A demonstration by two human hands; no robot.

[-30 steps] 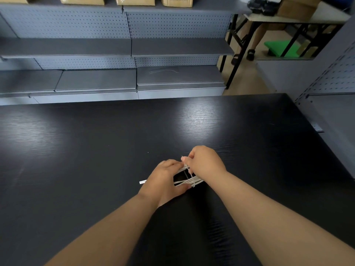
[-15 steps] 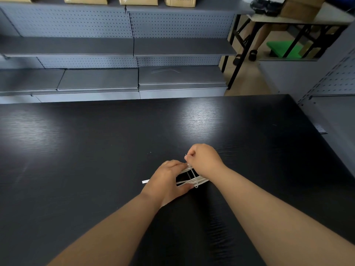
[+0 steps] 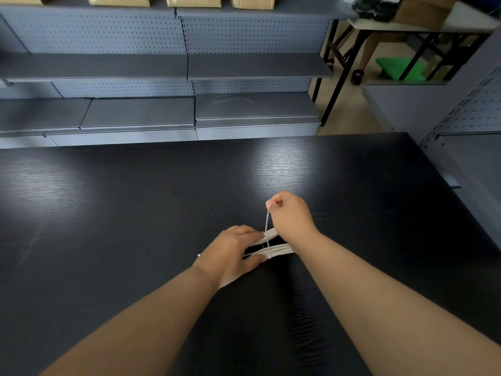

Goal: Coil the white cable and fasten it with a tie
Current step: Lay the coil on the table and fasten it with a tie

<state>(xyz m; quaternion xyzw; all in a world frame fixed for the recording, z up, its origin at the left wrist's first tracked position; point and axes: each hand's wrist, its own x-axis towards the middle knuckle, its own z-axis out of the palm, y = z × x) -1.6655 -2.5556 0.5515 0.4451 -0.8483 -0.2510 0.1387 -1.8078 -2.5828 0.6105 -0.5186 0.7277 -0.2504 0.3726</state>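
Note:
The white cable point(image 3: 282, 249) lies coiled in flat loops on the black table point(image 3: 135, 213), partly under both hands. My left hand point(image 3: 230, 251) presses down on the coil's left part, thumb and fingers around the strands. A thin white tie point(image 3: 267, 226) wraps across the coil and rises straight up from it. My right hand point(image 3: 291, 218) pinches the tie's free end between thumb and forefinger, held above and beyond the coil. One cable end point(image 3: 199, 255) pokes out to the left of my left hand.
Grey pegboard shelving point(image 3: 189, 69) runs along the table's far side, with cardboard boxes point(image 3: 192, 0) on top. At the back right stands a folding table point(image 3: 406, 23) with a person's legs point(image 3: 363, 61) under it. More grey shelving point(image 3: 474, 147) flanks the right edge.
My right hand has risen away from the coil, drawing the tie's tail out long and taut. My left hand stays on the coil.

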